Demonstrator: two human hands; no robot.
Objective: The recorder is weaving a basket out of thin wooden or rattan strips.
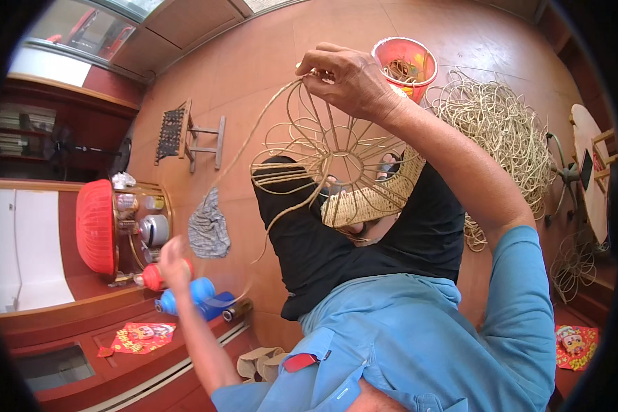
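Over my lap rests a wire basket frame (pixel 342 152), its looped spokes spreading from a central ring. A band of woven straw-coloured cord (pixel 367 204) covers its side nearest me. My right hand (pixel 350 79) is closed at the frame's far rim, pinching a cord (pixel 271 101) there. From its fingers the cord trails down to the left. My left hand (pixel 175 264) is out at the left, away from the frame, near the bottles. Motion smears its fingers, so I cannot make out whether it holds the cord.
A red bucket (pixel 422 65) with cord inside stands beyond my right wrist. On the floor at right lies a large tangled cord heap (pixel 505 134). A low stool (pixel 184 137), grey cloth (pixel 209 225), blue bottle (pixel 198 294) and red dome cover (pixel 95 226) are at left.
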